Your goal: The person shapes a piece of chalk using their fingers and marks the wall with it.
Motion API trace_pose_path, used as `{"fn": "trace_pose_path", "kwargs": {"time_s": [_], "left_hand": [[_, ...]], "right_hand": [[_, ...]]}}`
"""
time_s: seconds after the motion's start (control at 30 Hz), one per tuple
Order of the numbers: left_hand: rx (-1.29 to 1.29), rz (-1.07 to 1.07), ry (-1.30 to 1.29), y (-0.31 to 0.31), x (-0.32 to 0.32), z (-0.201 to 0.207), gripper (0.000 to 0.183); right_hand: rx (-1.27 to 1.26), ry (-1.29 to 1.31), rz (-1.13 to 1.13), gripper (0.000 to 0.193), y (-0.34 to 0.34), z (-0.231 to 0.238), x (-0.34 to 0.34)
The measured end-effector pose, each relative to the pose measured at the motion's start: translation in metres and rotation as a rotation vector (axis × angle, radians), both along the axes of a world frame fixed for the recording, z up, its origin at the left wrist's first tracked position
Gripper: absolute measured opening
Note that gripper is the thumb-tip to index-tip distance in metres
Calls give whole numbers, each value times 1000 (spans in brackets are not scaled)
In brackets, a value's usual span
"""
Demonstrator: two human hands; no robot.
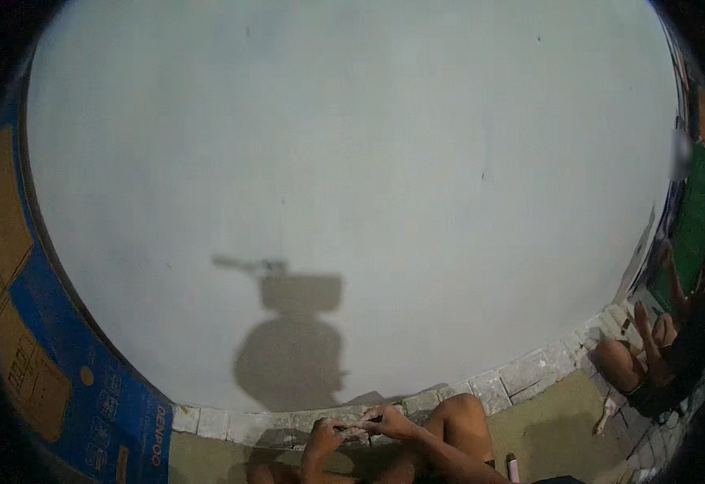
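Observation:
My left hand [326, 436] and my right hand [390, 423] meet low in front of me, close to the foot of the wall. Both sets of fingers are bent and pinched together. Something small and thin may run between the fingertips, but it is too small and dim to make out. My bare knee [461, 415] rises just right of my right hand. A small pink and dark stick-shaped thing [513, 468] is near my right forearm.
A pale wall [352, 161] fills the view ahead, above a strip of light tiles [490, 391]. Along the left stands a blue and brown cardboard box [70, 355]. Another person [659, 363] sits at the right, near a green panel [687, 234] and a small pale object [605, 415].

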State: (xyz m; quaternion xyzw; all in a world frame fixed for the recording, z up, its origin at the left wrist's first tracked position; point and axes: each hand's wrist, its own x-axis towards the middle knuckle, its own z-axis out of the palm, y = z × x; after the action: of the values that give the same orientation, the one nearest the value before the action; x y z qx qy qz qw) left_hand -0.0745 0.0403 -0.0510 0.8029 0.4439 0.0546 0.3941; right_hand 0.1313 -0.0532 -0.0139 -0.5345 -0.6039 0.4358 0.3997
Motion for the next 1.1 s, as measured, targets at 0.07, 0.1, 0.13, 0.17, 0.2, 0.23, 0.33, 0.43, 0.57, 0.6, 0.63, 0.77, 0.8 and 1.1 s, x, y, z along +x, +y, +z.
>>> {"fn": "trace_pose_path", "kwargs": {"time_s": [0.07, 0.1, 0.13, 0.17, 0.2, 0.23, 0.33, 0.43, 0.57, 0.6, 0.63, 0.77, 0.8, 1.1], "left_hand": [[-52, -20, -75, -12, 3, 26, 39], [-46, 67, -49, -18, 5, 37, 41], [-68, 124, -41, -20, 5, 47, 42], [-34, 167, -37, -22, 5, 53, 43], [-68, 80, -89, -21, 5, 57, 44], [-99, -10, -156, -21, 4, 57, 46], [-214, -3, -257, -16, 2, 46, 45], [-157, -40, -464, -11, 3, 31, 42], [16, 15, -453, -13, 5, 21, 38], [-28, 65, -411, -14, 6, 20, 35], [-68, 101, -397, -14, 6, 19, 33], [98, 103, -527, -13, 10, 13, 27], [78, 38, -528, -12, 11, 11, 24], [98, 30, -577, -11, 18, -7, 18]], "right_hand": [[-110, -5, -26, 26, 0, 1, 0], [-222, -26, -62, 27, 0, 0, 0], [-202, -10, -33, 27, 1, -1, 0], [-210, -25, -61, 28, 1, -3, -1], [-274, -83, -132, 29, 3, -4, -2], [-129, 101, -104, 26, 0, -5, -3], [-99, -150, -226, 23, 0, -7, -4], [34, 571, -38, 21, 1, -13, -2], [-7, 635, 30, 16, 8, -31, 5], [-82, 220, -76, 15, 10, -35, 6], [-180, -226, -215, 14, 11, -36, 7], [-2, -96, -129, 14, 7, -22, 2], [55, -152, -154, 13, 4, -14, -1], [97, -48, -218, 25, 8, 3, -17]]}}
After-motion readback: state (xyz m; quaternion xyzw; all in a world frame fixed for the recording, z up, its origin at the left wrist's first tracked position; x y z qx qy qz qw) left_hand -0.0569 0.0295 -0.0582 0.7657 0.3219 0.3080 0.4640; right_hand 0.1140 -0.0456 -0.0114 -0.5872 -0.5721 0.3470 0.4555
